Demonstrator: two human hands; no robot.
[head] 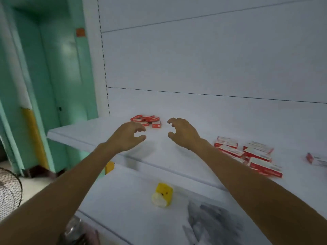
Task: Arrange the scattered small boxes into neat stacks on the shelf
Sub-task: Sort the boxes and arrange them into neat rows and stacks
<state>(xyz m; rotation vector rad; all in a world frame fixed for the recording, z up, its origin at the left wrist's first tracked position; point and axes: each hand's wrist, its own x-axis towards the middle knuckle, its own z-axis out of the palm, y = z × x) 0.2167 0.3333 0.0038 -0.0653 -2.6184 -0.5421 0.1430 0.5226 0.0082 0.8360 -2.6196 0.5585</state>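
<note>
Several small red-and-white boxes [146, 120] lie in a loose heap near the back left of a white shelf [99, 138]. My left hand [128, 137] hovers just in front of that heap, fingers curled and apart, holding nothing. My right hand [184, 132] is level with it to the right of the heap, also curled, apart and empty. A second jumble of larger red-and-white boxes [251, 154] lies on the shelf to the right of my right forearm. One more box [311, 158] sits at the far right edge, blurred.
A lower white shelf [123, 200] carries a yellow-and-white object [162, 194]. The white back panel [212, 68] rises behind the shelf. A green door and wall [53, 68] stand to the left, and a fan grille [9, 190] sits on the floor at the lower left.
</note>
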